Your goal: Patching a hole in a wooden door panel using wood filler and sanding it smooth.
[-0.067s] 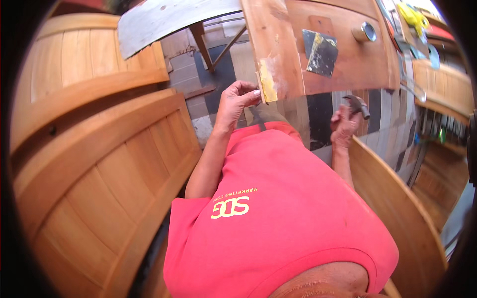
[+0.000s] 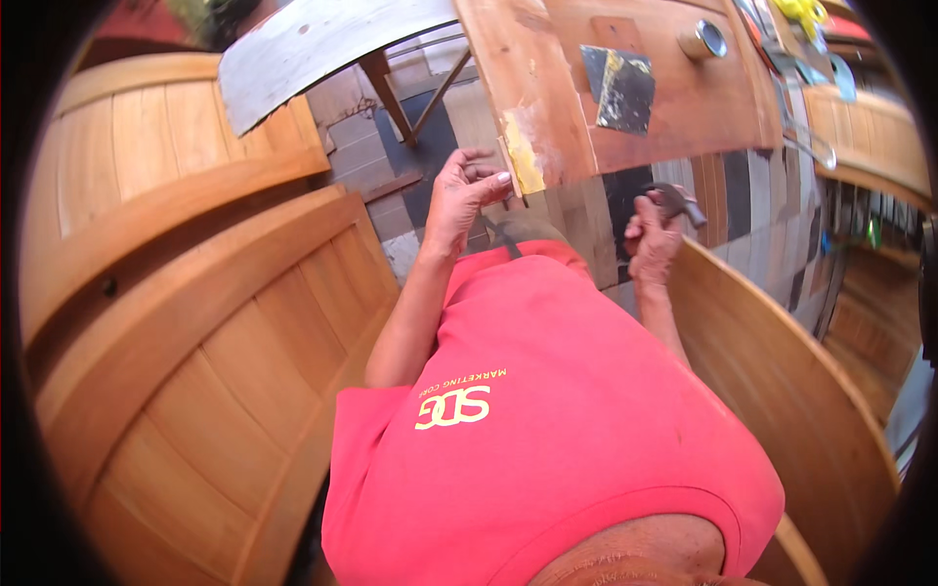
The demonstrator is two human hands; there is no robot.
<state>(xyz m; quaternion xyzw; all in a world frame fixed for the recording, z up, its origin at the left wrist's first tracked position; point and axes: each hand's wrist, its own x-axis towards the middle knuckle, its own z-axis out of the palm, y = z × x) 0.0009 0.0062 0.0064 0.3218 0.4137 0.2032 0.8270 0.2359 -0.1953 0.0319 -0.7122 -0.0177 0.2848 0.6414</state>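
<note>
Left hand [image 2: 464, 200] and right hand [image 2: 655, 244] are well apart: the left has its thumb and fingertips at the strip [image 2: 508, 164], though whether they pinch it or something small cannot be told, while the right is wrapped around the hammer [image 2: 674, 202]. That thin wooden strip lies along the left edge of the panel [image 2: 674, 137], at its near corner. Yellow filler [image 2: 524, 151] is already smeared on the panel just beside the strip, and looks uneven, so smoothing seems left to do. Whether the strip is fastened cannot be seen; the hammer is clear of it, to the right. Farther along the panel lie a dark plate [image 2: 627, 98] stained yellow and, to its right, a can [image 2: 705, 41]. Beyond, a pale sheet [image 2: 322, 59] is far left, a door [image 2: 244, 381] near left, and a board [image 2: 782, 361] near right.
</note>
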